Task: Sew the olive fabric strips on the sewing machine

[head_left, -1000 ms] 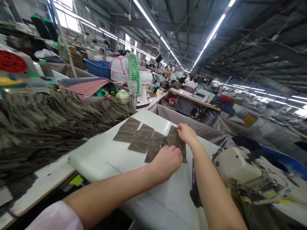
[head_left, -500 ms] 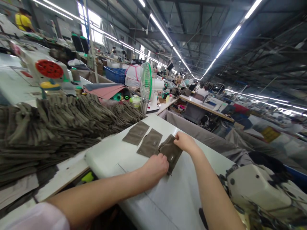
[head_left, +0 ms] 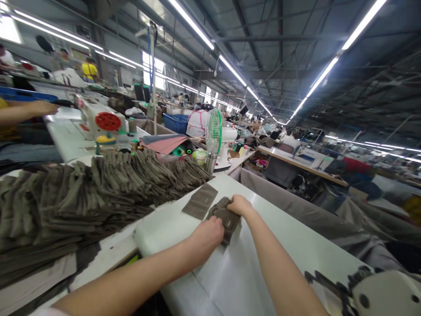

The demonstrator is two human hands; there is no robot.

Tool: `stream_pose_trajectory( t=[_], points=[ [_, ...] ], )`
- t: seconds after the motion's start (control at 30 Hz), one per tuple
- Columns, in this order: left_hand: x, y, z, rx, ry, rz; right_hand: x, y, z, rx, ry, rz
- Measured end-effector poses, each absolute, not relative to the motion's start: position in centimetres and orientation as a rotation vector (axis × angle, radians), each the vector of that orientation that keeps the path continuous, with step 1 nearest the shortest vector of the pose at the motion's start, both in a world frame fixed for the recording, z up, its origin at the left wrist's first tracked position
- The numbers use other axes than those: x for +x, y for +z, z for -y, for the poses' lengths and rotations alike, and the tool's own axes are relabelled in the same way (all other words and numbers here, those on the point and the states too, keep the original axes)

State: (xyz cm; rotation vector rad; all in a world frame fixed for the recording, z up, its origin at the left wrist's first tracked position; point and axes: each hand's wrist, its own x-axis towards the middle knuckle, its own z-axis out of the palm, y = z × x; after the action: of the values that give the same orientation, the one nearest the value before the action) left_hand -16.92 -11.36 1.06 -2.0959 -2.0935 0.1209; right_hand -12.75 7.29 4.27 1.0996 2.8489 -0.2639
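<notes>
Both my hands pinch a small stack of olive-brown fabric pieces (head_left: 229,223) over the pale table (head_left: 263,245). My left hand (head_left: 209,235) grips the near left edge, its fingers closed. At the far right corner, my right hand (head_left: 241,205) is closed on the same stack. The top piece carries a small light label. Just left of the stack, a single flat fabric piece (head_left: 200,201) of the same colour lies on the table. How many pieces are in the stack I cannot tell.
A long row of folded olive garments (head_left: 82,197) fills the left side. A white-and-green fan (head_left: 215,136) stands at the table's far end. A sewing machine head (head_left: 388,292) is at the lower right. At the far left a co-worker's arm (head_left: 29,112) reaches beside another sewing machine (head_left: 105,120).
My hands have moved left with the fabric, over the middle piece, which no longer lies separately. One loose piece shows instead of two. The view has swung left, bringing a co-worker's arm in.
</notes>
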Motion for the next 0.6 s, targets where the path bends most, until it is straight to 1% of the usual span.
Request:
stream_pose_trajectory(
  t=[0.13, 0.27, 0.37, 0.47, 0.6],
  points=[
    [-17.7, 3.7, 12.2, -2.120, 0.043, 2.151, -13.5, 6.4, -7.9, 1.075, -0.213, -2.872],
    [-20.6, 6.3, 13.3, -1.910, -0.046, 2.267, -16.5, 7.3, -7.2, 1.031, -0.226, -3.018],
    [-22.8, 6.1, 13.9, -1.802, -0.008, 2.386, -18.7, 6.2, -5.9, 1.030, -0.292, -3.085],
    [-23.9, 5.5, 14.4, -1.849, 0.021, 2.444, -19.4, 4.7, -4.7, 1.062, -0.375, -3.112],
    [-23.5, 5.6, 14.0, -1.826, -0.124, 2.344, -18.2, 4.1, -3.3, 1.158, -0.448, -3.205]
  ],
)
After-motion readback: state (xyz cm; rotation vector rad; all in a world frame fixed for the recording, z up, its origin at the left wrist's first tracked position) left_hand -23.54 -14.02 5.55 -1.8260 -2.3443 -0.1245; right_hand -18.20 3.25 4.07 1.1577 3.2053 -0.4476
